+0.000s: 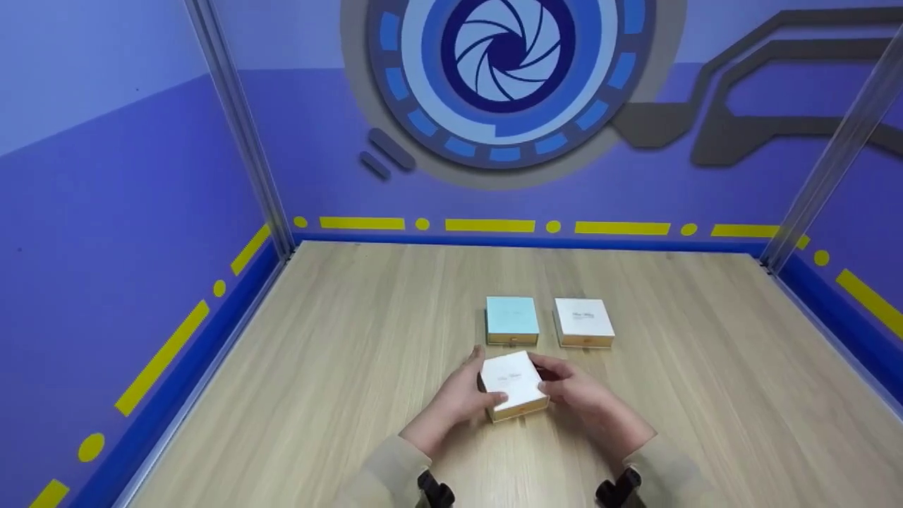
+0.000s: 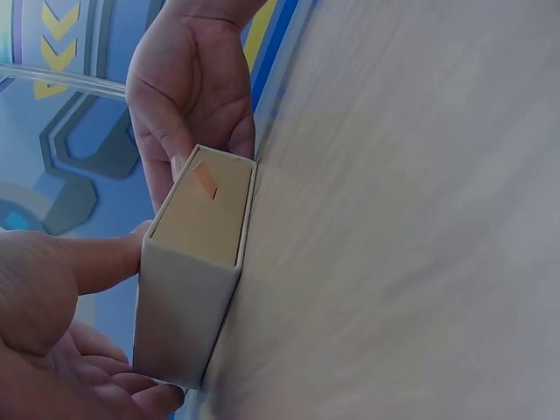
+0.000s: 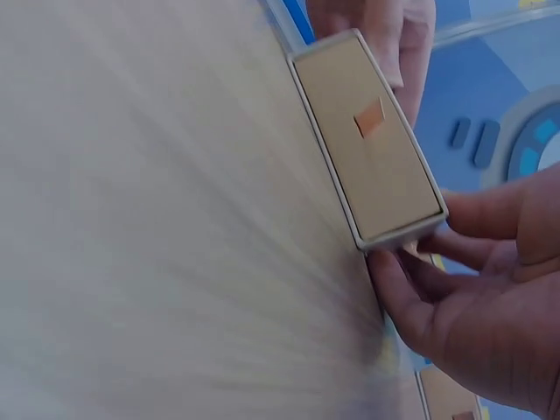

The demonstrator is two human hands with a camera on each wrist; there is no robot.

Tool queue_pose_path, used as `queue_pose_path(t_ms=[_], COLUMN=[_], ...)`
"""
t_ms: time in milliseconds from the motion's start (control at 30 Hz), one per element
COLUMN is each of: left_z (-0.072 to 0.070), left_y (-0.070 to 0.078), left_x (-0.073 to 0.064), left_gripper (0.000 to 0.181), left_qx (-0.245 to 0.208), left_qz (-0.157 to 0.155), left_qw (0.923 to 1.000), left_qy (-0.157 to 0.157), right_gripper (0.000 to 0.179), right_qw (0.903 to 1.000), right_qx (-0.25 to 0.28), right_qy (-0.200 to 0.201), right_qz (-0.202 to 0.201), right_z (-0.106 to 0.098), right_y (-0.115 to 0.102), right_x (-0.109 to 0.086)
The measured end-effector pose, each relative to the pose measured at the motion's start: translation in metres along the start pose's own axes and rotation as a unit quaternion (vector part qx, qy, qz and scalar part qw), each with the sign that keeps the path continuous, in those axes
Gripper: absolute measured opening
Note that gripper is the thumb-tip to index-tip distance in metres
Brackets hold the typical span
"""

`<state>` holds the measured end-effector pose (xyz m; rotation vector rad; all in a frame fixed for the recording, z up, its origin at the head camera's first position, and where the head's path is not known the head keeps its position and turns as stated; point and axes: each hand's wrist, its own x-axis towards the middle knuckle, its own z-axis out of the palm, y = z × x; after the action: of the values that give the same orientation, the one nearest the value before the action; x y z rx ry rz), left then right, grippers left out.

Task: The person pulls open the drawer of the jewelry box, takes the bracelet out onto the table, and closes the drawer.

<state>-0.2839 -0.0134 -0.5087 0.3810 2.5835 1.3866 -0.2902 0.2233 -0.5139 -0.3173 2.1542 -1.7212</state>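
Both hands hold a small white drawer box with faint lettering on its lid, turned slightly at the near middle of the table. My left hand grips its left side, thumb over the lid's near corner. On the opposite side my right hand pinches the box, thumb at the lid's right edge. The tan drawer front faces me, flush in its sleeve, and an orange pull tab sticks out of it. The box's underside is hidden in the head view.
Just beyond the held box stands a light blue drawer box. To its right is another white drawer box with dark lettering. The wooden table ends at blue printed walls at the back and sides.
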Motion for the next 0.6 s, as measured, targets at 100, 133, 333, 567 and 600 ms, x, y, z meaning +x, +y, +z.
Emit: queue_pose_path(t_ms=[100,133,333,567,600], left_z=[0.000,0.000,0.002,0.005,0.005], left_y=[0.001,0.001,0.000,0.001,0.002], left_x=[0.001,0.001,-0.001,-0.003,-0.003], left_gripper=[0.090,0.088,0.083,0.084,0.084], left_qx=[0.015,0.017,0.019,0.032,0.033], left_qz=[0.003,0.004,0.000,-0.010,-0.010], left_qw=[0.9999,0.9998,0.9996,0.9984,0.9981], left_qy=[0.001,0.002,0.022,0.047,0.050], right_gripper=[0.062,0.061,0.050,0.044,0.043], right_qw=[0.9998,0.9998,0.9987,0.9829,0.9800], right_qx=[-0.012,-0.013,-0.037,-0.081,-0.088], right_qy=[-0.013,-0.014,0.032,0.158,0.169], right_qz=[-0.007,-0.011,-0.015,0.049,0.056], right_z=[-0.004,-0.005,0.001,0.020,0.022], right_y=[0.001,0.001,0.000,-0.006,-0.008], right_x=[0.004,0.005,0.001,-0.016,-0.018])
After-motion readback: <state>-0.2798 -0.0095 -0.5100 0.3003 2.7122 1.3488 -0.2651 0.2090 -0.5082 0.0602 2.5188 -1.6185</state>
